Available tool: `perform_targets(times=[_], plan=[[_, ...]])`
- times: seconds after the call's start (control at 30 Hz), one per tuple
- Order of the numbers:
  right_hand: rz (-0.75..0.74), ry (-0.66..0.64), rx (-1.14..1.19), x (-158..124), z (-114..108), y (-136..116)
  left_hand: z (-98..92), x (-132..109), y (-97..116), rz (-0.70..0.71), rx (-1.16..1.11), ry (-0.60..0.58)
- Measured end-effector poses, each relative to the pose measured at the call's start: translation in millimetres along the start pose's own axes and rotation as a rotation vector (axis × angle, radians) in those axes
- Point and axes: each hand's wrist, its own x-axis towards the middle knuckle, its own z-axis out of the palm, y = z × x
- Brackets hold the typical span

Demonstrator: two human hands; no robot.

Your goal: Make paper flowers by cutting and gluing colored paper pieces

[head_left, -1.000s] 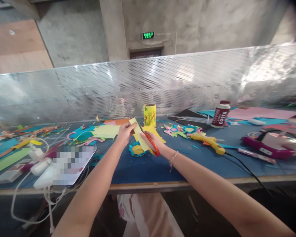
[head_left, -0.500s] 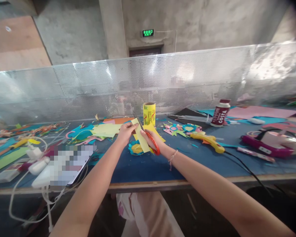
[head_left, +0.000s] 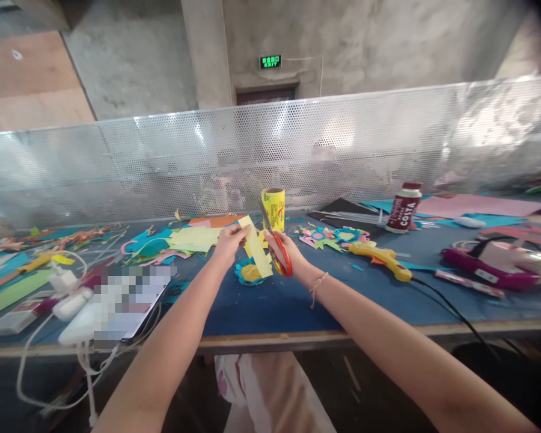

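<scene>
Pinched in my left hand (head_left: 229, 244) is a narrow pale yellow paper strip (head_left: 258, 252), slanting down to the right. My right hand (head_left: 293, 252) grips red-handled scissors (head_left: 285, 257), their blades pointing up and away, just right of the strip and apart from it. Below the strip lies a blue paper flower (head_left: 247, 273) with a yellow centre, partly covered by the strip. Behind both hands stands a yellow roll of tape (head_left: 274, 209), with the scissor blades in front of its left side.
Coloured paper scraps (head_left: 193, 238) lie to the left. On the right are paper flowers (head_left: 338, 236), a yellow glue gun (head_left: 381, 260) with a black cord, a Costa bottle (head_left: 404, 207) and a purple device (head_left: 491, 267). A phone (head_left: 148, 300) and white cables lie at the left front.
The scissors have moved right, away from the paper strip, and their blades point more upright. My left hand holds the strip in nearly the same place.
</scene>
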Motion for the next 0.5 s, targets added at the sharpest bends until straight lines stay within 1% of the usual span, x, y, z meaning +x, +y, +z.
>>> perform_targets(times=[0.07, 0.13, 0.27, 0.33, 0.43, 0.5], plan=[[0.033, 0.003, 0.094, 1.0, -2.6, -3.0, -3.2, 2.7, 1.1, -0.003, -0.024, 0.047], [0.055, 0.007, 0.132, 1.2, -5.6, -4.7, -6.1, 5.2, 2.5, -0.009, -0.06, 0.083], [0.076, -0.048, 0.035, 1.2, -9.5, -4.6, -9.6, 9.0, 4.7, 0.005, -0.117, 0.148], [0.063, -0.085, -0.007, 1.0, -9.5, -4.6, -10.8, 10.4, 5.0, 0.002, -0.124, 0.174], [0.016, -0.105, -0.032, 0.3, -7.9, -5.5, -11.2, 11.0, 4.9, -0.002, -0.145, 0.171], [-0.001, -0.106, -0.026, -0.2, -6.5, -5.8, -9.7, 9.6, 4.5, -0.01, -0.162, 0.134]])
